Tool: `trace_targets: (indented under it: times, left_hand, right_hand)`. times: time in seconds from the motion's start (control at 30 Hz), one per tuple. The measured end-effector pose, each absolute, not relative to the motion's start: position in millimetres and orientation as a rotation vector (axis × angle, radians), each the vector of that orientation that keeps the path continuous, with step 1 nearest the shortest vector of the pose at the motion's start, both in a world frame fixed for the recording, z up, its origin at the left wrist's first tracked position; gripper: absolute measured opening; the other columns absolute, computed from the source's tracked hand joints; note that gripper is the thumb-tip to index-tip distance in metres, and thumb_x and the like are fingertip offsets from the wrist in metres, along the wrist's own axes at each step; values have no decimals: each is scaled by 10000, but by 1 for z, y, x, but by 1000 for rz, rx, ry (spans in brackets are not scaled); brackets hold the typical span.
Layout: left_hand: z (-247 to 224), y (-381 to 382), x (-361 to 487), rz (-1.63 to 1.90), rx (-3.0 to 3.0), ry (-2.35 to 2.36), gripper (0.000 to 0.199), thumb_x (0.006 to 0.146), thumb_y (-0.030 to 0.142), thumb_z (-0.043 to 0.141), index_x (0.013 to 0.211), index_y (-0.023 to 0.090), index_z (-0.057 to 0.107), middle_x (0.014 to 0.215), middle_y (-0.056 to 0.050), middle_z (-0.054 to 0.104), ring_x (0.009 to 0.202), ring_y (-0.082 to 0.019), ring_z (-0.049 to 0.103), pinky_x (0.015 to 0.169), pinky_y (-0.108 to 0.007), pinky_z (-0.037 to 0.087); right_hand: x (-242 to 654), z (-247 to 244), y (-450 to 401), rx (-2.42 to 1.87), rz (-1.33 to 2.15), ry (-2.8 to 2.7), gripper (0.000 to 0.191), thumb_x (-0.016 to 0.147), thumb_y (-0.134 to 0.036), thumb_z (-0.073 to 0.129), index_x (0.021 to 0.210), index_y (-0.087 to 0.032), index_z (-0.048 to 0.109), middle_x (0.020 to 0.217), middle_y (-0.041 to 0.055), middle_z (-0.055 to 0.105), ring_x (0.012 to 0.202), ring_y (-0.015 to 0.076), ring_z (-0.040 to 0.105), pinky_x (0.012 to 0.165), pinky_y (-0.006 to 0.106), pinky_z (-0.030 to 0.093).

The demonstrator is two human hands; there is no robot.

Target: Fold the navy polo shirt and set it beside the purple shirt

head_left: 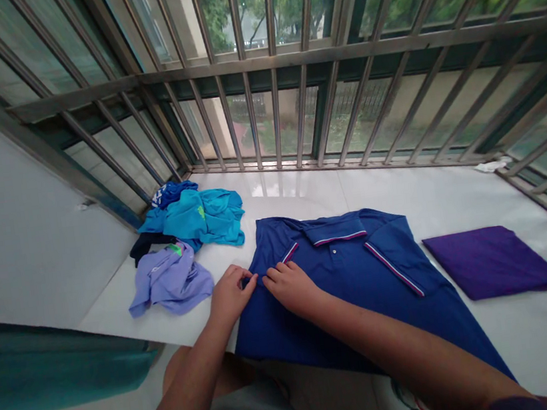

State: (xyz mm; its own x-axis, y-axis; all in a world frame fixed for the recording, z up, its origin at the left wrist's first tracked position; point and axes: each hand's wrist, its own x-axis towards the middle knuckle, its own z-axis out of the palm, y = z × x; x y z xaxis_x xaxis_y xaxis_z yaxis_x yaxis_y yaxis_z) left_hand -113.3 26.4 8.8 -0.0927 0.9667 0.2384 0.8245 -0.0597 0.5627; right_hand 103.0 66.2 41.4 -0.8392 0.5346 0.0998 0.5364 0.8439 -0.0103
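Observation:
A navy blue polo shirt [353, 315] lies spread out, its collar [336, 230] at the far side and its striped sleeve cuffs folded in over the front. At the shirt's left edge, the thumb and fingers of my left hand [232, 294] are pinched together on the fabric. Just to the right, my right hand [292, 288] has its fingers bent and closed on the same shirt near the left sleeve; its thumb is mostly hidden. The shirt's near edge hangs at the front of the white ledge [292, 192].
Crumpled clothes are heaped at the left: a lavender garment [170, 282], a turquoise shirt [204, 217], a dark blue one [174, 193] and a black piece [150, 243]. A folded purple garment [493, 262] lies at the right. Metal window bars [275, 61] border the back; a teal curtain [58, 368] hangs left.

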Motion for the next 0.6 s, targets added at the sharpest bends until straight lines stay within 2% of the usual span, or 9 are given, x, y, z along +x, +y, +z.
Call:
trace_targets:
  times: [0.07,0.13,0.23,0.33,0.47,0.6]
  left_hand:
    - [8,26,-113,883,1946,1982,228,981,430,643,863,240,688,869,0,636,643,-151,561,657,-316,448]
    - [8,27,-112,882,1953,1985,243,983,441,639,849,242,676,861,2,634,648,-154,563,658,-315,449]
    - [9,27,-113,877,1960,2001,234,980,424,624,835,246,666,868,1,642,656,-159,575,653,-315,445]
    - [10,27,-113,879,1962,1995,227,966,423,618,828,249,666,867,-3,647,675,-169,591,650,-314,443]
    - [10,28,-115,886,1968,1976,261,964,453,606,806,251,654,847,-2,640,667,-171,576,658,-314,444]
    - [8,29,-116,872,1982,1989,290,968,483,591,803,253,656,839,-5,640,676,-178,582,664,-318,443]
  right_hand:
    - [106,39,63,-845,-73,-2905,278,1127,-216,429,1257,-179,672,1085,100,703,1020,264,603,874,404,464]
    - [107,38,59,-876,-80,-2889,283,1120,-211,445,1297,-167,661,1090,102,704,1012,267,602,863,407,465]
    - [113,42,49,-947,-33,-2869,284,1101,-264,532,1344,-166,643,1154,107,706,1023,266,607,852,395,472]
    - [137,53,42,-1070,39,-2781,301,1082,-349,602,1344,-207,648,1231,102,704,1089,267,609,911,392,473]
    - [211,72,44,-1496,4,-2565,241,1089,-326,570,1270,-230,697,1248,105,709,1124,273,616,947,382,469]
    - [315,79,44,-1963,-134,-2340,291,1070,-271,539,1300,-207,706,1258,146,703,1097,290,638,917,377,488]
